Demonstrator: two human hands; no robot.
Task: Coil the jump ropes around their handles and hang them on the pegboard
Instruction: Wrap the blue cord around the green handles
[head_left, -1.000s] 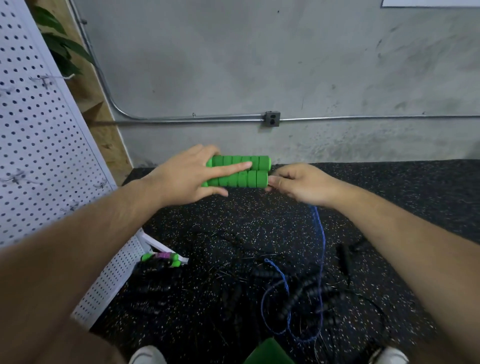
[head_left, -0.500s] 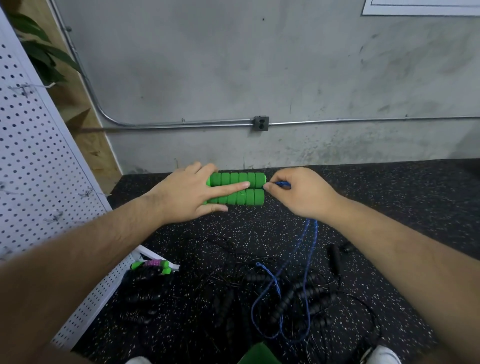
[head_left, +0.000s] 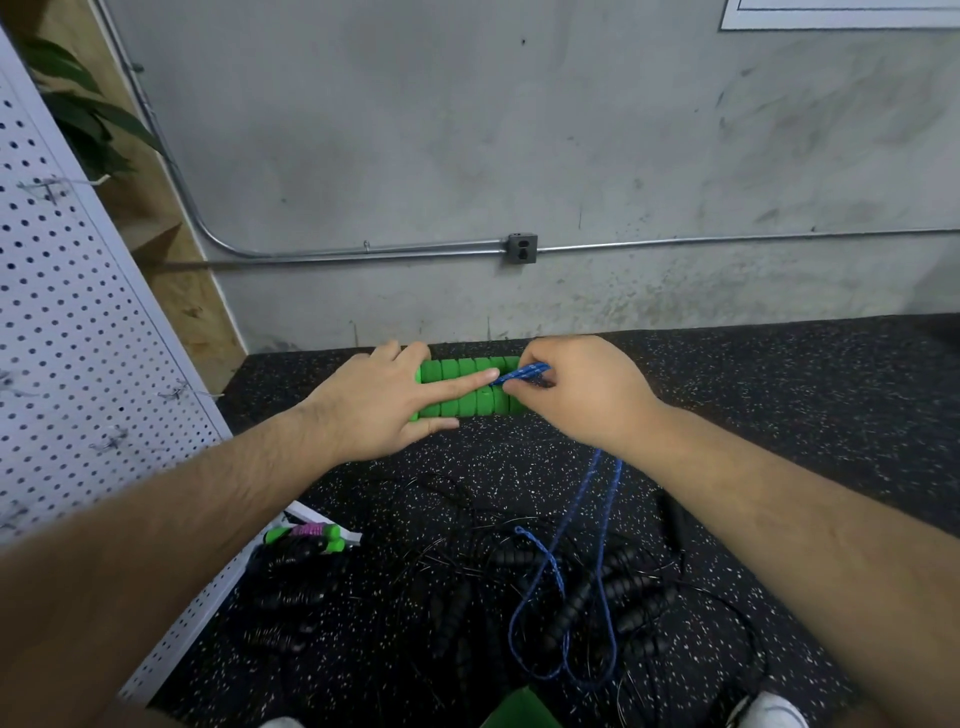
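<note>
Above the speckled rubber floor (head_left: 779, 415), close to the foot of the concrete wall (head_left: 519, 130), two green foam handles (head_left: 467, 387) are held side by side and level. The left grip (head_left: 384, 410) is clamped on them, thumb beneath and forefinger laid straight along their front. The right grip (head_left: 582, 395) is pinched together on a doubled length of blue rope (head_left: 524, 373) at the handles' right end, and it hides that end. From under the right wrist the blue rope drops in two strands to the floor, where its loops lie over a tangle of black jump ropes (head_left: 571, 603) with ribbed black handles and thin cords; the blue strands cross that pile. Left of the pile, another pair of handles in green and purple (head_left: 306, 538) lies at the base of the white pegboard (head_left: 78, 338), which fills the left edge and carries several wire hooks (head_left: 49, 189). Behind the board show dark plant leaves (head_left: 88, 114) and a wooden panel (head_left: 171, 270). A metal conduit (head_left: 363, 252) runs along the wall through an outlet box (head_left: 522, 248). White shoe tips (head_left: 769, 714) show at the bottom edge.
</note>
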